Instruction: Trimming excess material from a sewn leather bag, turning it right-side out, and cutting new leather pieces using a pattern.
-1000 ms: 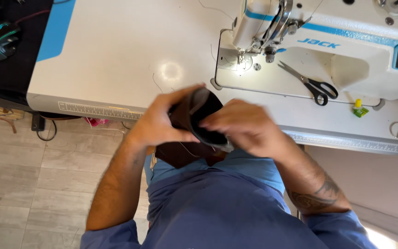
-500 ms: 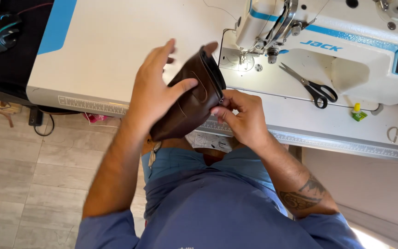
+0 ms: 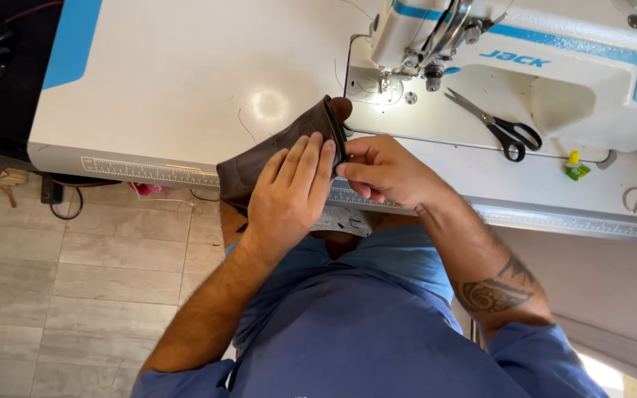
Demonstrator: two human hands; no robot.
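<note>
Both hands on a dark brown leather piece [image 3: 259, 158] at the table [image 3: 186, 81] edge. Left hand [image 3: 289, 195] flat, pressing it; right hand [image 3: 385, 173] pinching its upper edge. Looks light, pliable, semi-stiff; grip at edges.

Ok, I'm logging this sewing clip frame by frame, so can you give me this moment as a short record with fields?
setting: white sewing table with a sewing machine
left hand: lies flat on a dark brown leather piece, fingers spread
right hand: pinches the piece's edge near the machine's needle
piece: at the table's front edge, partly over it
scissors: on the machine bed, right of the needle, apart from both hands
small yellow-green bottle: on the table, right of the scissors
</note>
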